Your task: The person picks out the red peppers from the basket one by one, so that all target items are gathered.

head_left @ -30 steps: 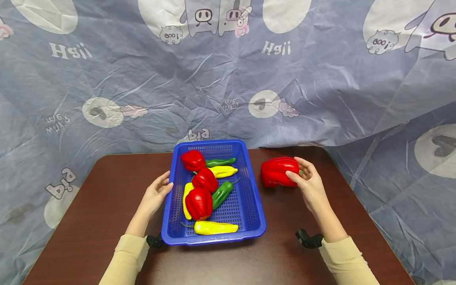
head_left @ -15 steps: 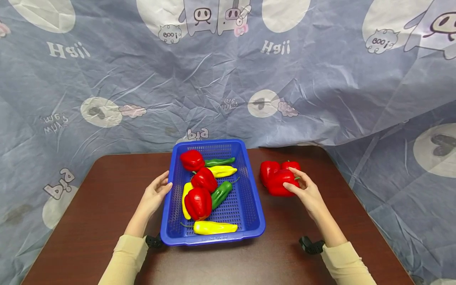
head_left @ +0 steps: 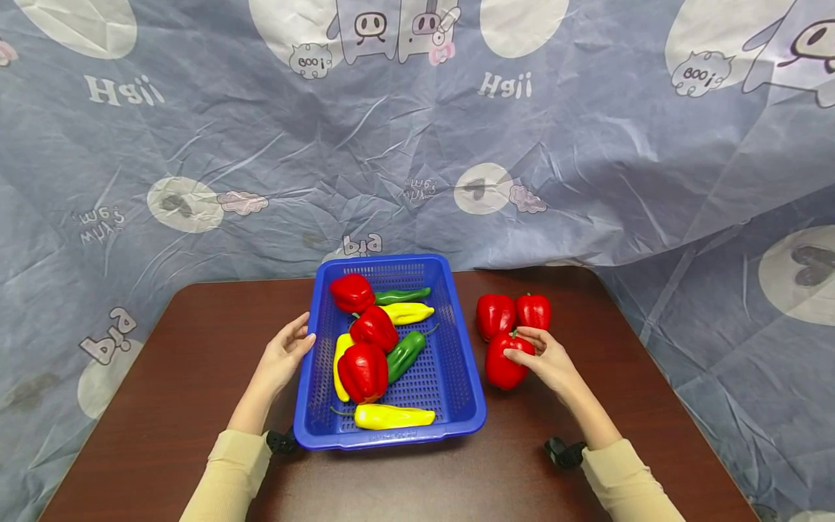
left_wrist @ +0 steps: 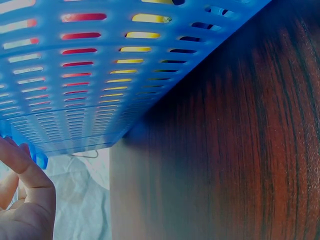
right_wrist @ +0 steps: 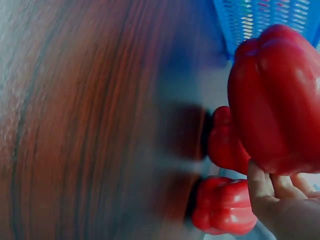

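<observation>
My left hand point(head_left: 282, 361) holds the left rim of a blue plastic basket point(head_left: 464, 348), thumb and fingertips at the edge. The left wrist view shows that hand point(left_wrist: 29, 200) beside the slotted wall point(left_wrist: 55, 105). With thumb and fingers at its stem end, my right hand point(head_left: 546, 362) grips a red bell pepper point(head_left: 504, 371), right of the basket. In the right wrist view this pepper point(right_wrist: 275, 105) is raised above the table. Two more red bell peppers, one on the left point(head_left: 494, 316) and one on the right point(head_left: 534, 312), lie just behind it.
Inside the basket are red bell peppers point(head_left: 363, 373), long yellow peppers point(head_left: 394, 417) and green peppers point(head_left: 406, 357). Everything stands on a dark brown wooden table point(head_left: 163, 377). A grey-blue printed cloth point(head_left: 391, 145) hangs behind it.
My right hand has drawn the gripped bell pepper toward me and slightly left, turning it stem-up, away from two others that now show behind. The left hand stays at the basket rim.
</observation>
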The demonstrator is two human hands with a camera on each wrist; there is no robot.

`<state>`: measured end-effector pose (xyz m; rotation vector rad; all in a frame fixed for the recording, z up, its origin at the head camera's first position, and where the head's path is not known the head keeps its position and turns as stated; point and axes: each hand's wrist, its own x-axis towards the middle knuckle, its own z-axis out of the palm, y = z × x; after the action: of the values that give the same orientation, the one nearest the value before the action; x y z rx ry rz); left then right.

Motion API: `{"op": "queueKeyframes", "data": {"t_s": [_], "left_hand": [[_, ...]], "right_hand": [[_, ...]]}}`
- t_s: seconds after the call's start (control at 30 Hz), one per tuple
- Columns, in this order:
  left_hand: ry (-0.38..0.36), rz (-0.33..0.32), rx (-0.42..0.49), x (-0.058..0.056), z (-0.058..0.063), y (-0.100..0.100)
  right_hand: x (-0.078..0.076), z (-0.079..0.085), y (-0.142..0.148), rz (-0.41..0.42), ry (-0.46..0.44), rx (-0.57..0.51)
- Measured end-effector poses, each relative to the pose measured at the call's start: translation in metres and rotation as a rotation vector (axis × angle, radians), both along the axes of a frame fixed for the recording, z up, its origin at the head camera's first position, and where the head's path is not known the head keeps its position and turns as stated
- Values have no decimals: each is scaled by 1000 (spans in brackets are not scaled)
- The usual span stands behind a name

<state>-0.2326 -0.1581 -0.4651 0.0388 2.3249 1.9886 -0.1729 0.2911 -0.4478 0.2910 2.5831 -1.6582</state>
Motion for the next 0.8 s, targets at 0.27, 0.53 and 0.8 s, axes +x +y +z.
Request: {"op": "queueKeyframes", "data": {"t_s": [0.27,0.53,0.8], "left_hand": [[-7,6,-24,-1,-2,0],[-6,-2,-21,0,-2,-1],[13,-5,-21,-1,-3,-1]], "right_hand": [[-6,-8,3,22,-58,78],[-11,-19,8,38,-99,103],[-15,-26,11,3,-134,99]]}}
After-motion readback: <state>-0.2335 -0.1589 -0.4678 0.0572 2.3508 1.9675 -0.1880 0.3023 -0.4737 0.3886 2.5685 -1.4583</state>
